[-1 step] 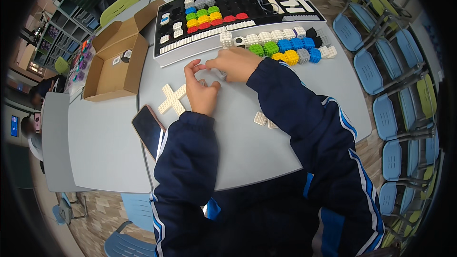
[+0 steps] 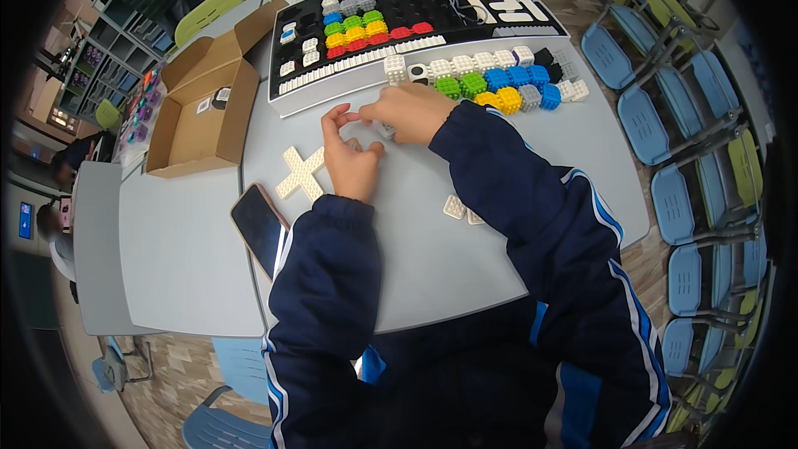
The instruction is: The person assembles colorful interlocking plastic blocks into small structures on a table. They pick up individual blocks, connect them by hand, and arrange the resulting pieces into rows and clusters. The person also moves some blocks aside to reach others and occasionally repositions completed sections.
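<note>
My left hand [image 2: 353, 162] is curled with fingers and thumb bent inward around a small greyish piece [image 2: 355, 144], mostly hidden. Close beside it, my right hand [image 2: 411, 112] reaches in from the right, its fingers bent down over a small grey piece [image 2: 385, 129] whose shape I cannot make out. The fingertips of both hands nearly meet. A white studded cross-shaped plate [image 2: 301, 173] lies just left of my left hand. Small white square plates [image 2: 454, 207] rest by my right forearm, partly covered by the sleeve.
Beyond my hands stands a kit box [image 2: 291, 104] with coloured blocks in black foam. Rows of blocks, including green [image 2: 460, 86] and blue [image 2: 517, 76] ones, lie before it. A phone [image 2: 259, 224] and an open cardboard box [image 2: 199, 129] are at left. Stacked blue chairs [image 2: 640, 125] stand right.
</note>
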The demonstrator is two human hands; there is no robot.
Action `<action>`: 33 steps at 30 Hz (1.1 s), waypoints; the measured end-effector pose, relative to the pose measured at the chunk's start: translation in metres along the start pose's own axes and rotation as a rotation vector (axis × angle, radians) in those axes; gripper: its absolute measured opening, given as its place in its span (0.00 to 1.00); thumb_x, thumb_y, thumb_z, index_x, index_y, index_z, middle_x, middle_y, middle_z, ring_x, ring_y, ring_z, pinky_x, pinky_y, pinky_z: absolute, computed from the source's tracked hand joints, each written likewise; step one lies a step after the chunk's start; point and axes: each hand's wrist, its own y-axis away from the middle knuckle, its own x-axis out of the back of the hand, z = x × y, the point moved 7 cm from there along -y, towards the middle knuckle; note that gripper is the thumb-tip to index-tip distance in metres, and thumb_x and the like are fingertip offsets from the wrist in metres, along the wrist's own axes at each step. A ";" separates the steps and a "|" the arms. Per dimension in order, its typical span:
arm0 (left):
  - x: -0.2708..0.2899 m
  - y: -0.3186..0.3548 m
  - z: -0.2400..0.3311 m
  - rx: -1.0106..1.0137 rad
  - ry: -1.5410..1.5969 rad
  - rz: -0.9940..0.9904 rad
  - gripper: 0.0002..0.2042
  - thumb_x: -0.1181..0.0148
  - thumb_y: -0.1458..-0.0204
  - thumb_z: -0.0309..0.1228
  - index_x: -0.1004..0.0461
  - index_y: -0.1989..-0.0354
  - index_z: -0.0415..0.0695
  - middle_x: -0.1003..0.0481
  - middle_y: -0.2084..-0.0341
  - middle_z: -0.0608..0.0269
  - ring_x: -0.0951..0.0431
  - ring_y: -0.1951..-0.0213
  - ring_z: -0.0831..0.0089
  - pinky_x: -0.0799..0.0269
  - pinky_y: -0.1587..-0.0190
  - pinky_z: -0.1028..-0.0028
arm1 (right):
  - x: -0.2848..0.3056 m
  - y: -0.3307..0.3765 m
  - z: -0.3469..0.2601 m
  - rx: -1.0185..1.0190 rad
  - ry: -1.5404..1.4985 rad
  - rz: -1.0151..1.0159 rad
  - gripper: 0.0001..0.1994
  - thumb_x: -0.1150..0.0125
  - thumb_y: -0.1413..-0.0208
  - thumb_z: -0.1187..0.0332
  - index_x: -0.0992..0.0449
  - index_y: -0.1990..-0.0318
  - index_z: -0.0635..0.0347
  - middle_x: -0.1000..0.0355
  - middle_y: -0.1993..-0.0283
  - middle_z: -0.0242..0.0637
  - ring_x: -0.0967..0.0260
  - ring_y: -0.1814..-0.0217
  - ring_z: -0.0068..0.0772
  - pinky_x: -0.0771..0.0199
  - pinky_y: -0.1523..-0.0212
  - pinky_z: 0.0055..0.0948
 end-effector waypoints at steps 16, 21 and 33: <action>-0.026 0.027 0.015 0.468 0.801 -0.661 0.23 0.46 0.39 0.44 0.36 0.41 0.44 0.29 0.69 0.70 0.46 0.88 0.86 0.45 0.80 0.81 | 0.046 0.026 -0.018 0.216 -0.703 0.109 0.31 0.26 0.64 0.70 0.27 0.46 0.48 0.25 0.50 0.36 0.22 0.52 0.33 0.25 0.51 0.28; -0.022 0.027 0.017 0.532 0.722 -0.521 0.17 0.41 0.42 0.34 0.33 0.45 0.47 0.29 0.72 0.72 0.45 0.87 0.87 0.45 0.82 0.83 | 0.031 0.027 -0.021 0.158 -0.932 0.114 0.33 0.26 0.64 0.69 0.25 0.43 0.45 0.24 0.52 0.30 0.26 0.50 0.31 0.26 0.51 0.32; -0.025 0.024 -0.007 0.529 0.656 -0.573 0.07 0.43 0.44 0.27 0.30 0.58 0.46 0.29 0.75 0.70 0.41 0.87 0.85 0.46 0.83 0.82 | 0.034 0.032 -0.042 0.447 -0.319 0.215 0.21 0.31 0.59 0.66 0.21 0.53 0.49 0.26 0.60 0.33 0.30 0.52 0.38 0.32 0.48 0.35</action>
